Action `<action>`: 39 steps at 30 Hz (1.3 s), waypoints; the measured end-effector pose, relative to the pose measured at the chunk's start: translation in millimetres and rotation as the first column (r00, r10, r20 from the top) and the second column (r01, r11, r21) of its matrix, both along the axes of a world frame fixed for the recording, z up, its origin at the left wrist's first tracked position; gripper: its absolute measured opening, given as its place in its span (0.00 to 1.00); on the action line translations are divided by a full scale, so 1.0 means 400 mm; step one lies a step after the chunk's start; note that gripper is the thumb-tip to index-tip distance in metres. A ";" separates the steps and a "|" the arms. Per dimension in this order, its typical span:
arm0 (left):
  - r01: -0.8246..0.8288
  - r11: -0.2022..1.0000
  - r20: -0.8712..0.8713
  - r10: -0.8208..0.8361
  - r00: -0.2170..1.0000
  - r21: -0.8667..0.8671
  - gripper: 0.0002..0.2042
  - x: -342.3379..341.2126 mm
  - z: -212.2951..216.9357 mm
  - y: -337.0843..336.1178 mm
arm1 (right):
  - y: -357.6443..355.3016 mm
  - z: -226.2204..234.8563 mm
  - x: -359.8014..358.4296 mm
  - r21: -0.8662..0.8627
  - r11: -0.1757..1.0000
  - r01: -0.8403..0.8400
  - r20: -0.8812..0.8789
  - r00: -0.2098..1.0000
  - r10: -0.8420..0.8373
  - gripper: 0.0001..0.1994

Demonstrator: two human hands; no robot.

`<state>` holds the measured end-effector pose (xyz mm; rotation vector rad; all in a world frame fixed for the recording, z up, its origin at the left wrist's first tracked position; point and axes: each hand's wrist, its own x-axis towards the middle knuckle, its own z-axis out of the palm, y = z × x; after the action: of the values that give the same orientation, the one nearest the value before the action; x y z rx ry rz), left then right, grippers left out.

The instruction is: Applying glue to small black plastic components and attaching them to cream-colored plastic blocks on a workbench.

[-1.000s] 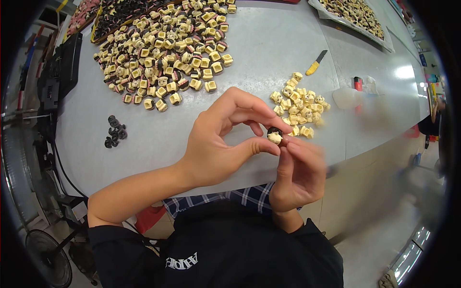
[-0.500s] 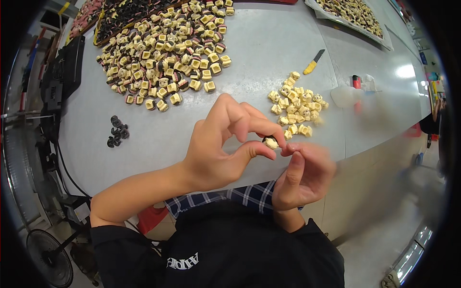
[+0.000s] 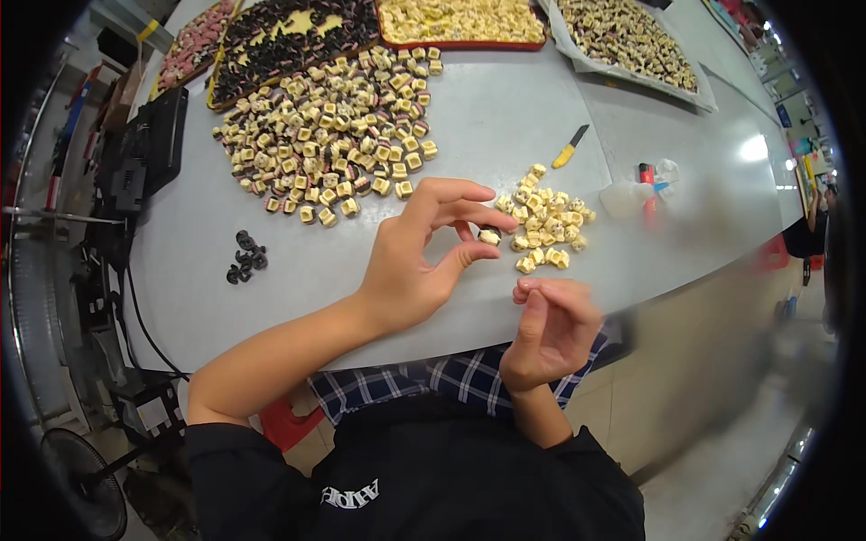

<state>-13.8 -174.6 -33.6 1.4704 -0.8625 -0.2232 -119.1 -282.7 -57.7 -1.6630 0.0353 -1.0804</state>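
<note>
Between the thumb and fingertips of my left hand (image 3: 406, 257) is a small cream-and-black moulded figure piece (image 3: 490, 235), held just above the table. My right hand (image 3: 555, 334) is a little nearer and to the right, apart from the piece. Its thumb and fingertips are pinched together; whatever may be between them is too small to make out. Just beyond the hands lies a small pile of cream figure pieces (image 3: 546, 212), some with dark marks. A much larger heap of cream pieces with black and pink parts (image 3: 329, 135) spreads at the far left.
Several loose black curved parts (image 3: 245, 259) lie at the left. A yellow-handled utility knife (image 3: 570, 147) rests beyond the small pile. Filled trays line the far side, one with a red rim (image 3: 465, 44). A red-and-black bottle-like item (image 3: 647, 180) is at the right.
My hands have drawn apart, and the held piece is now clear of my right fingertips. The view has shifted, showing more of the far trays.
</note>
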 end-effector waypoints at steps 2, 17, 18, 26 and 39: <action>0.002 0.999 -0.014 -0.001 1.000 0.032 0.18 0.000 0.010 -0.004 | 0.000 0.007 -0.001 0.034 0.999 0.019 0.015 1.000 -0.019 0.09; -0.328 0.944 0.312 0.324 0.893 -0.044 0.12 0.047 0.022 0.024 | 0.022 0.024 -0.012 -0.169 0.972 0.166 -0.103 0.977 -0.185 0.04; -0.353 0.935 0.328 0.343 0.880 -0.031 0.12 0.048 0.030 0.029 | 0.024 0.029 -0.011 -0.194 0.968 0.157 -0.117 0.976 -0.181 0.04; -0.415 0.906 0.413 0.409 0.814 -0.079 0.06 0.067 0.027 0.036 | 0.027 0.029 -0.012 -0.222 0.966 0.134 -0.078 0.985 -0.155 0.06; -0.382 0.908 0.462 0.418 0.782 -0.175 0.07 0.104 0.005 0.045 | 0.048 0.031 -0.011 -0.404 0.913 0.053 -0.177 0.975 -0.135 0.04</action>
<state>27.9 -156.5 -31.5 1.6318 -0.9176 0.5250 -123.5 -263.5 -45.5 -2.1557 0.0286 -1.0332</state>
